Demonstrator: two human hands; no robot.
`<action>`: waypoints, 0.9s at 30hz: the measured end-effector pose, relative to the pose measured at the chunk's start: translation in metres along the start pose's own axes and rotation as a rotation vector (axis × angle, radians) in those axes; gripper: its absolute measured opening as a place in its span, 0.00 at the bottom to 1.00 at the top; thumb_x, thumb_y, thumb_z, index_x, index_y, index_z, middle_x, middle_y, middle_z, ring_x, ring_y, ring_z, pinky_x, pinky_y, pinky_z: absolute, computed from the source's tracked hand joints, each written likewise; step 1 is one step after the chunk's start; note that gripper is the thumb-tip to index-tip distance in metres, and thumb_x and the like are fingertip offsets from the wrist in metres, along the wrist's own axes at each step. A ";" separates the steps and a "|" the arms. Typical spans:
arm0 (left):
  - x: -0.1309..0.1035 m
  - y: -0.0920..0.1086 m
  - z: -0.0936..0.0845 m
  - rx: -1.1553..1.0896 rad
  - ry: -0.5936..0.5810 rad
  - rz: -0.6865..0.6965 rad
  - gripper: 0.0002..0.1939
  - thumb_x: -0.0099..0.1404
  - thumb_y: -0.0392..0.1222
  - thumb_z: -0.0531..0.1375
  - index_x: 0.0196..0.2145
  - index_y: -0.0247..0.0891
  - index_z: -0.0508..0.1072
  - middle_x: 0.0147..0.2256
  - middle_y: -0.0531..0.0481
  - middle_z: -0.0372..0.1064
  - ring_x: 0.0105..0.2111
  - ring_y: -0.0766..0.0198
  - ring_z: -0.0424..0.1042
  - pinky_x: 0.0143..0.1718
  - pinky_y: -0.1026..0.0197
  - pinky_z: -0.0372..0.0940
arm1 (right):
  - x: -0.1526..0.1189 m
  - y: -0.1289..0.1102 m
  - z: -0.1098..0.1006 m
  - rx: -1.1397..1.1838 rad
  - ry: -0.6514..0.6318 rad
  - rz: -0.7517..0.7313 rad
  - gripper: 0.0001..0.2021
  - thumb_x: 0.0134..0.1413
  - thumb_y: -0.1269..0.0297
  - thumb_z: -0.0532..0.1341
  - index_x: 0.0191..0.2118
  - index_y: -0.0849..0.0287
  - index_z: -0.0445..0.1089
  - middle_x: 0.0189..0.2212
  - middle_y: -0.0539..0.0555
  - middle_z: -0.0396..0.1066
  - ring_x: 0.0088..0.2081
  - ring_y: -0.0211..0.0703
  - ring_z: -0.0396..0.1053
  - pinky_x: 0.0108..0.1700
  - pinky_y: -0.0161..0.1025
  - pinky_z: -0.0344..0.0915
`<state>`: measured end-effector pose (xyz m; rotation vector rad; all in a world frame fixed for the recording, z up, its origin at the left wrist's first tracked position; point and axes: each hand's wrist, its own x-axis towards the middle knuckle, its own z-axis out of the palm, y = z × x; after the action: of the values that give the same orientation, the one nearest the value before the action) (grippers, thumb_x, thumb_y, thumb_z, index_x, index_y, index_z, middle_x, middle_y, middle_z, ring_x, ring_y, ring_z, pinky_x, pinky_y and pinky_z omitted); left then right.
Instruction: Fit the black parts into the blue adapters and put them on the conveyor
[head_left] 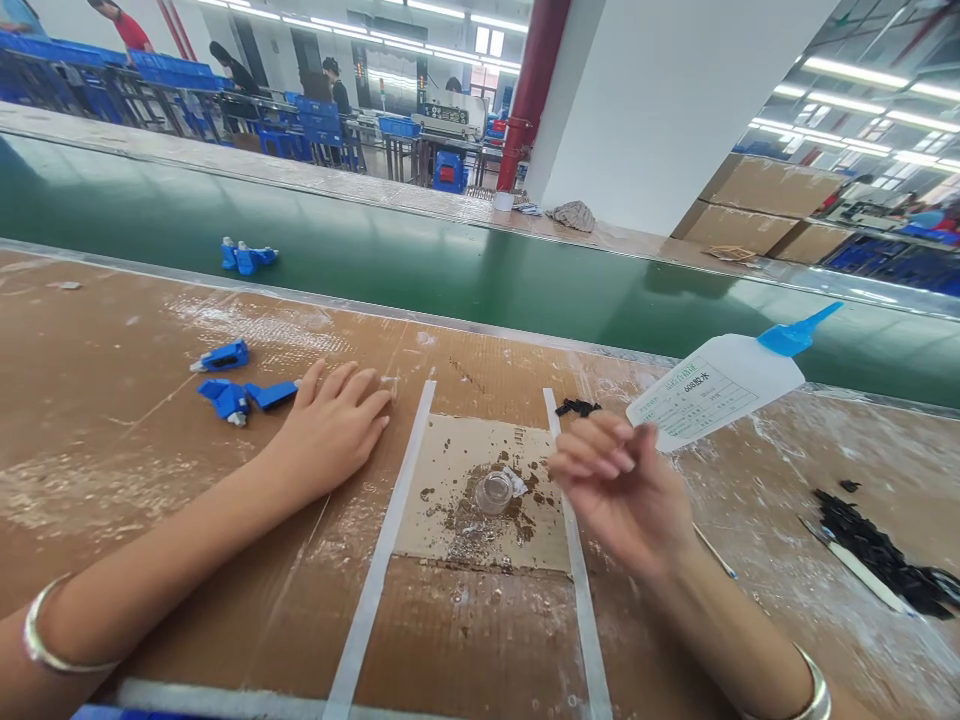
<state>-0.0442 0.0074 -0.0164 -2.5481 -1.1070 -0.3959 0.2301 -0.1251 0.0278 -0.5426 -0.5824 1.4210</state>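
My left hand (pixel 330 425) lies palm down on the brown work surface, fingers spread, beside a blue part (pixel 271 395). Two more blue parts (pixel 225 400) (pixel 225 355) rest just left of it. Raised over the right side, my right hand (pixel 622 490) has its fingers curled at the lower corner of a white glue bottle (pixel 712 390) with a blue nozzle; the bottle is tilted, nozzle up to the right. Whether the fingers grip it is unclear. Between my hands, a small clear dish (pixel 494 492) sits on a stained cardboard piece (pixel 427 530).
White tape strips (pixel 382 550) flank the cardboard. Black parts (pixel 870 540) and a white-handled tool (pixel 862 575) lie at right, with small black pieces (pixel 577 407) nearer. Blue parts (pixel 247 257) stand on the green belt (pixel 375 260) ahead. People work in the background.
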 end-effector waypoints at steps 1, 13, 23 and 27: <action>0.000 -0.007 0.002 0.035 -0.025 -0.031 0.21 0.73 0.42 0.45 0.49 0.36 0.76 0.57 0.35 0.68 0.61 0.37 0.61 0.65 0.30 0.46 | 0.006 -0.007 -0.005 -0.031 0.101 -0.086 0.23 0.47 0.55 0.75 0.23 0.57 0.59 0.18 0.39 0.43 0.20 0.29 0.46 0.26 0.26 0.59; 0.004 -0.099 -0.002 0.130 -0.375 -0.527 0.23 0.66 0.33 0.46 0.51 0.34 0.75 0.54 0.33 0.71 0.58 0.38 0.66 0.65 0.27 0.42 | 0.029 -0.032 -0.049 -0.808 0.488 -0.441 0.25 0.46 0.42 0.69 0.21 0.55 0.59 0.19 0.43 0.54 0.24 0.34 0.55 0.30 0.36 0.59; 0.036 -0.086 0.007 -0.106 -0.085 -0.629 0.24 0.67 0.39 0.53 0.60 0.33 0.67 0.59 0.37 0.67 0.60 0.49 0.65 0.62 0.50 0.61 | 0.049 -0.021 -0.089 -1.713 0.205 -0.395 0.15 0.53 0.50 0.60 0.34 0.52 0.79 0.39 0.58 0.78 0.43 0.56 0.72 0.47 0.51 0.66; 0.075 -0.093 0.039 -0.161 0.000 -0.835 0.24 0.70 0.42 0.58 0.61 0.33 0.65 0.59 0.38 0.65 0.59 0.50 0.65 0.60 0.45 0.62 | 0.060 -0.017 -0.103 -1.850 0.055 -0.389 0.17 0.56 0.50 0.55 0.33 0.51 0.79 0.38 0.57 0.79 0.39 0.55 0.75 0.42 0.50 0.69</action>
<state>-0.0594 0.1320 -0.0051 -2.0747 -2.1818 -0.6952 0.3153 -0.0669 -0.0349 -1.7274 -1.7852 0.1185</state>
